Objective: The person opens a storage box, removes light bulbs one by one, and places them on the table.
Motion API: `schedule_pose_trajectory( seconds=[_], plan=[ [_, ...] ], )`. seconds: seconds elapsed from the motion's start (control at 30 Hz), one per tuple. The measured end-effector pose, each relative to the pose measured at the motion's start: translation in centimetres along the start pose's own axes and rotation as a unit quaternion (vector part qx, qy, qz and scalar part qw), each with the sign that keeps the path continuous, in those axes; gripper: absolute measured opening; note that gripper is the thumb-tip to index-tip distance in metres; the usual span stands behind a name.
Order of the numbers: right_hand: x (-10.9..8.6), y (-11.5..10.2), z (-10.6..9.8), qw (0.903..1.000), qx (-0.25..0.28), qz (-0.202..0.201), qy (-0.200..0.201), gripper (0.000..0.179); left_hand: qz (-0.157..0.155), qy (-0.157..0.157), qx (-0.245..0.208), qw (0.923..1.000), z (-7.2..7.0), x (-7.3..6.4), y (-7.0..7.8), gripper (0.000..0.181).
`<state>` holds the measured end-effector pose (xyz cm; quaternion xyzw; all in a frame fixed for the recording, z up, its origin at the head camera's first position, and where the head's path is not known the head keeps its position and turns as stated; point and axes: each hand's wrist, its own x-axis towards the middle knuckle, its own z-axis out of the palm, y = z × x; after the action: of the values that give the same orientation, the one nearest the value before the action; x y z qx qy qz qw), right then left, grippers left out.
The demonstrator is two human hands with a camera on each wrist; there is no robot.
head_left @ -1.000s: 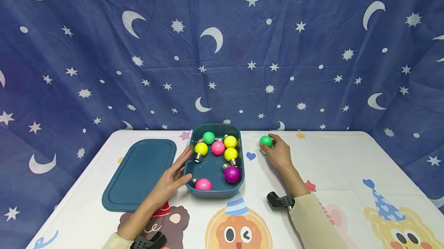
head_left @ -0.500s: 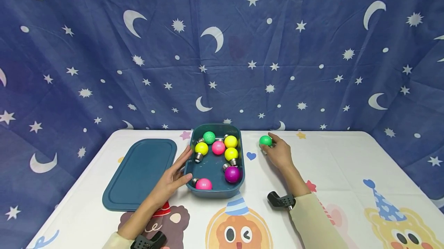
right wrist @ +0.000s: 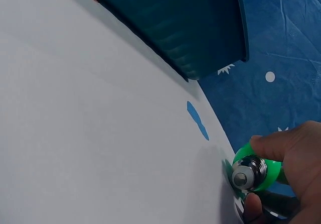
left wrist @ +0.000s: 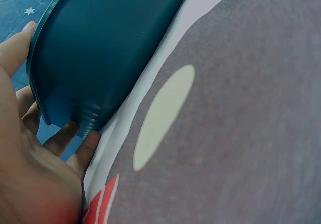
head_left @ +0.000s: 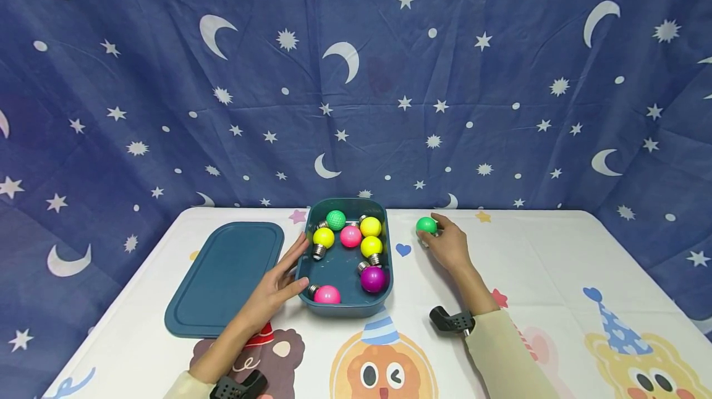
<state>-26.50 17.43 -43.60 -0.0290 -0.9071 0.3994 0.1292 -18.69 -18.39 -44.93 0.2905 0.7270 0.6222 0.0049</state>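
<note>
Green bulb (head_left: 426, 224) in pinch of right hand (head_left: 447, 246), left hand (head_left: 271, 291) spread against teal box (head_left: 347, 311)

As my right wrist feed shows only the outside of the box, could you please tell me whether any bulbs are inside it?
Observer: Yes, the head view shows seven bulbs lying in the box.
Operator: Thank you; is anything touching its left side?
Observer: Yes, the left hand rests against that side with its fingers spread.
Operator: And is there anything further to the left, please?
Observer: A flat blue lid lies there, apart from the box.
</note>
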Motion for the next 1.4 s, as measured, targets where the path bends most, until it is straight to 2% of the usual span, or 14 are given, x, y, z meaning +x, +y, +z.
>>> schedule_pose_trajectory(
  seconds=[0.2,0.37,0.6,0.73,0.97,1.2,1.4],
  plan=[
    [0.0,-0.5,-0.7,1.0,-0.006,-0.006,0.0,0.058,0.002,0.0,-0.007,1.0,0.0,0.0,0.1,0.064],
    [-0.2,-1.8,-1.9,0.9998,0.004,-0.015,0.015,0.056,0.0,0.0,-0.006,1.0,0.0,0.1,0.2,0.064],
    [-1.3,-5.1,-2.9,0.9962,0.024,-0.083,0.011,0.049,-0.003,-0.002,-0.003,1.0,-0.1,0.1,0.3,0.064],
    [-2.5,-7.0,-2.3,0.9906,0.033,-0.131,-0.019,0.046,-0.004,-0.003,-0.003,1.0,-0.1,0.1,0.3,0.064],
    [-4.2,-9.2,-0.2,0.9752,0.027,-0.205,-0.079,0.046,-0.003,-0.003,-0.007,1.0,-0.1,0.0,0.1,0.064],
    [-5.4,-10.6,1.1,0.9652,0.034,-0.22,-0.136,0.046,0.0,-0.002,-0.005,1.0,-0.1,0.1,0.2,0.064],
    [-6.2,-11.7,2.3,0.9474,0.023,-0.255,-0.192,0.05,-0.006,-0.001,-0.003,1.0,-0.1,0.1,0.2,0.064]
  ],
)
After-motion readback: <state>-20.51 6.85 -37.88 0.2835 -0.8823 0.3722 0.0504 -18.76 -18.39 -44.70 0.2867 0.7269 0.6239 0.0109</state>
